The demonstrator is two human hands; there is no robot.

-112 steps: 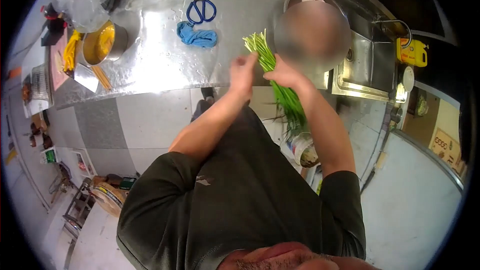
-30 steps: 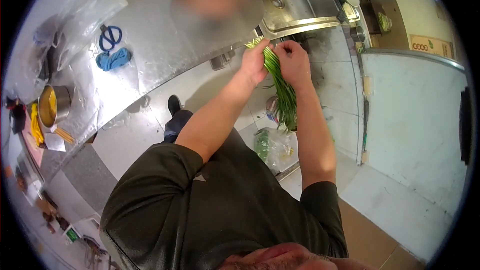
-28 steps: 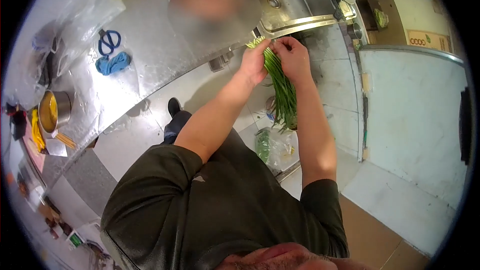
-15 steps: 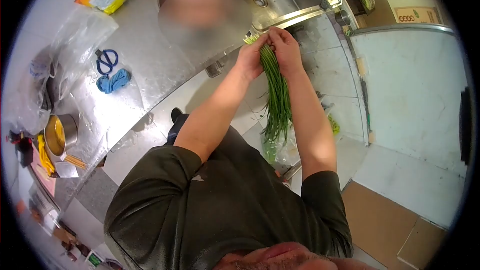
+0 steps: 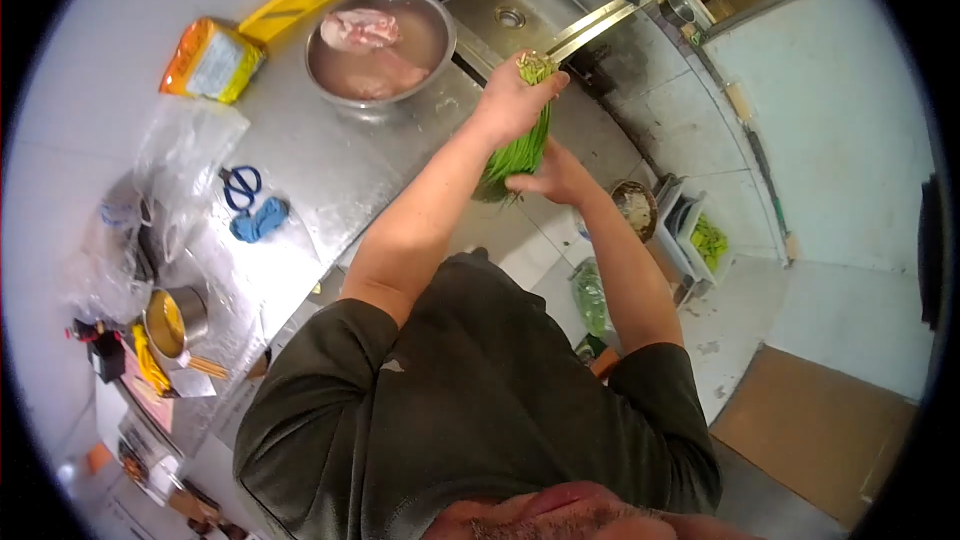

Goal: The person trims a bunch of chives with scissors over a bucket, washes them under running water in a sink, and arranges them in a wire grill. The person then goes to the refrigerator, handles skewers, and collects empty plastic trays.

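Note:
My left hand (image 5: 515, 105) is wrapped around a bunch of garlic chives (image 5: 520, 155), close to its pale cut ends, which stick out above the fist. Lower on the same bunch, my right hand (image 5: 555, 175) cups the green leaves, its thumb across the front and its other fingers partly hidden. The leaves' lower ends are foreshortened and hard to make out. Both hands are held just off the front edge of the steel counter (image 5: 330, 155), near the sink (image 5: 540, 10).
A steel bowl (image 5: 450, 45) of cloudy water holds raw meat (image 5: 360, 30). Scissors (image 5: 240, 187), a blue cloth (image 5: 260, 220), an orange-yellow bag (image 5: 212, 60), clear plastic bags (image 5: 190, 145) and a metal pot (image 5: 190, 315) are on the counter. Baskets (image 5: 708, 240) with greens stand low at right.
My right hand has moved from the pale ends down along the chives. The bunch is raised and its leaves no longer hang straight toward me. The view has shifted, showing the bowl clearly.

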